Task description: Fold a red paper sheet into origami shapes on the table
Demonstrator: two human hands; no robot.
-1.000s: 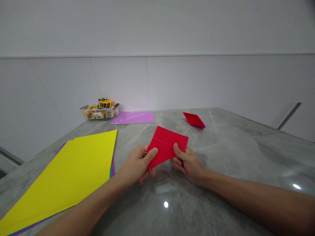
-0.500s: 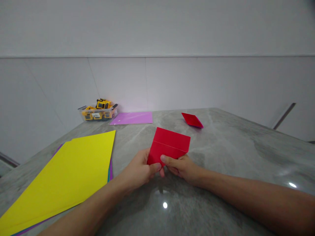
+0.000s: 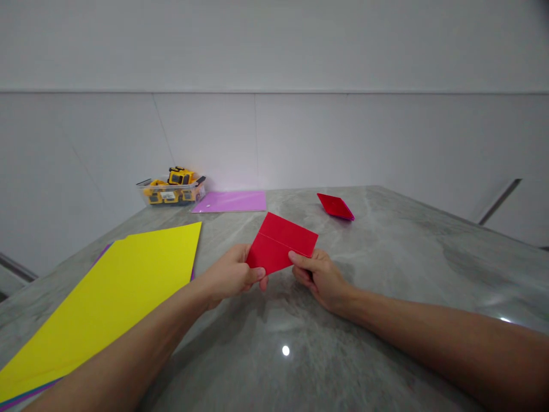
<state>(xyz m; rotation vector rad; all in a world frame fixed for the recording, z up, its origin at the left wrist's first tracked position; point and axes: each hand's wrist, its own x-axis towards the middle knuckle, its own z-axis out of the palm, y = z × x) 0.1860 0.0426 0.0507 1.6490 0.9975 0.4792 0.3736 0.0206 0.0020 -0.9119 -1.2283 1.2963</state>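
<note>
Between my two hands is a folded red paper, held tilted above the table, with a crease line running across it. My left hand pinches its lower left corner, thumb on top and fingers underneath. On the lower right edge, my right hand grips the paper, its thumb on the upper face and its other fingers curled below. Whatever lies under the paper is hidden.
A stack of large paper sheets, yellow on top, lies at the left. Farther back are a clear bin of yellow toy trucks, a flat purple sheet and another folded red paper. All rest on a grey marbled table against a white wall.
The red paper has shifted left and slightly up and turned clockwise. My left hand has moved left with it, and my right hand has slid toward its right corner, so the hands are farther apart.
</note>
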